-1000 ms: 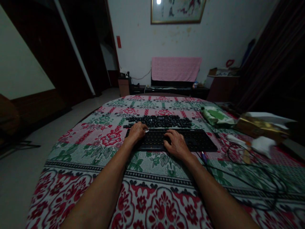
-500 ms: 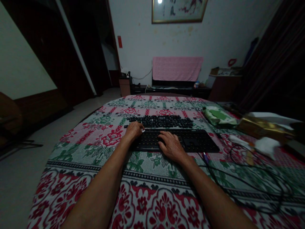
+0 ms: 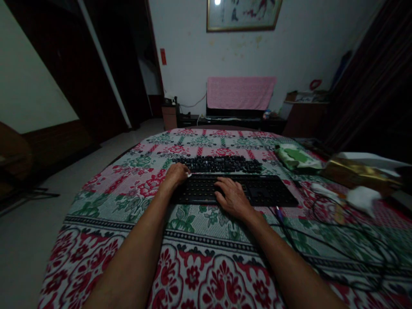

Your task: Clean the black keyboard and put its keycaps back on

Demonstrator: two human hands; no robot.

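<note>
A black keyboard base (image 3: 257, 191), stripped of its keycaps, lies on a floral bedspread (image 3: 135, 189). Just beyond it sits a row of loose black keycaps (image 3: 219, 164). My left hand (image 3: 175, 175) rests at the base's left end, fingers curled around a small white thing that I cannot make out. My right hand (image 3: 233, 198) lies on the base near its middle, fingers bent down onto it.
A black cable (image 3: 337, 240) loops over the bedspread at the right. A green and white packet (image 3: 296, 158), a gold box (image 3: 357, 174) and white wads (image 3: 360, 198) lie beyond it. A pink cloth (image 3: 240, 92) covers a low cabinet at the far wall.
My view has drifted slightly, so the keyboard base sits a bit further right. My right hand has slid a little left along the base. My left hand stays at the left end.
</note>
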